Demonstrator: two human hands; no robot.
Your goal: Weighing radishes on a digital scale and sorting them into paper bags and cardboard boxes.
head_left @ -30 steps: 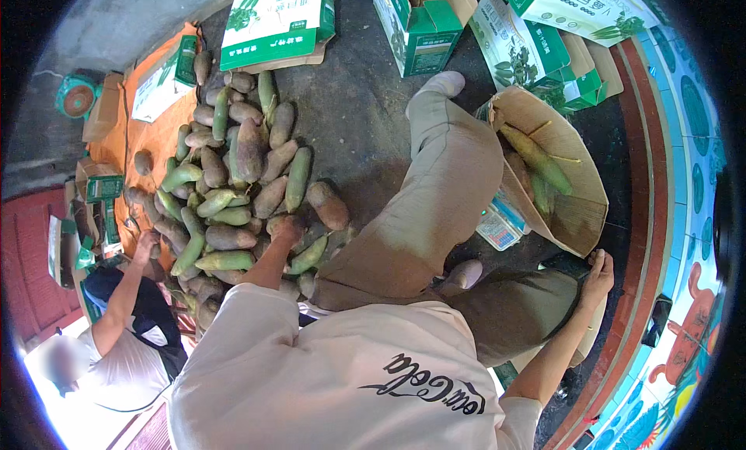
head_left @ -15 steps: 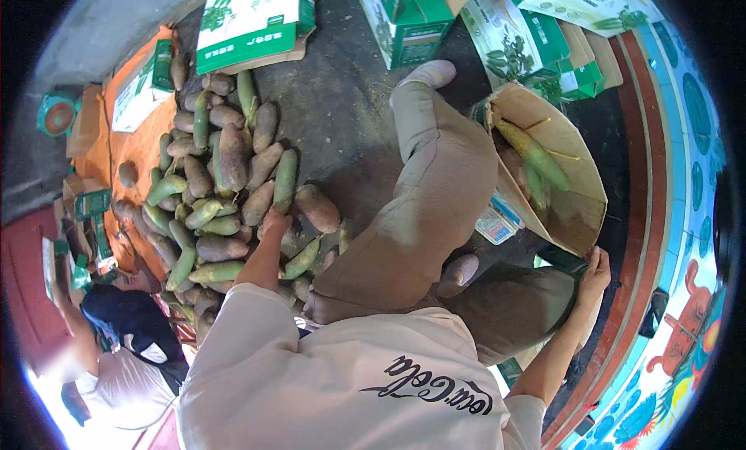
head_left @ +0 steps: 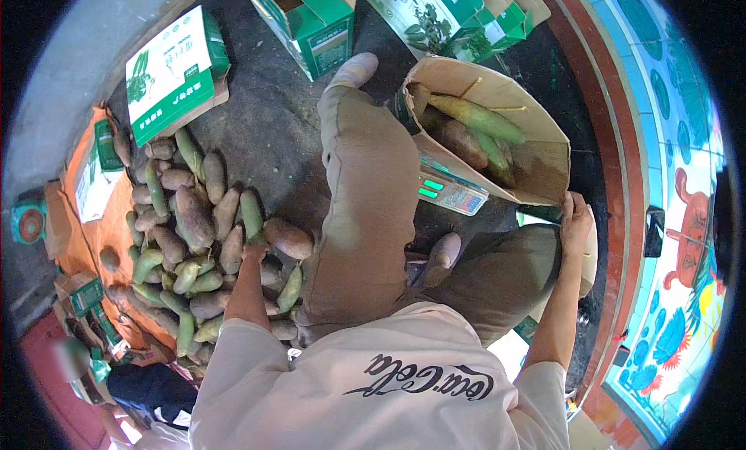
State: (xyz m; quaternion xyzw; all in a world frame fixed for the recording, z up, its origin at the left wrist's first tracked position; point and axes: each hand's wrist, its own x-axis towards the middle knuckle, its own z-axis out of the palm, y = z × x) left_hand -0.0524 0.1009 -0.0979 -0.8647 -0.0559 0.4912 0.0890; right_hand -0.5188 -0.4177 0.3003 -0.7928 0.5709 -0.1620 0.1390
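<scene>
My left hand (head_left: pixel 254 252) is at the near end of a long green cucumber (head_left: pixel 251 215) on the right side of a pile. Its fingers are closed around that end, partly hidden. The heap (head_left: pixel 193 217) mixes green cucumbers with thick reddish-brown, cucumber-like ones. On the right, my right hand (head_left: pixel 575 217) pinches the near corner of an open cardboard box (head_left: pixel 536 158). The box lies tilted with its mouth toward me. Inside are a green cucumber (head_left: pixel 478 117) and several brown and green ones, partly hidden by each other.
A digital scale (head_left: pixel 454 192) with lit green readouts sits beside the box. Green-and-white cartons (head_left: pixel 175 69) stand at the far side, another carton (head_left: pixel 315 30) among them. Orange sheeting (head_left: pixel 93 240) lies left of the pile. Another person (head_left: pixel 151 388) is at lower left.
The whole view has swung right, so the pile and box appear farther left. The scale shows more fully. My left hand stays at the same cucumber, my right at the box edge.
</scene>
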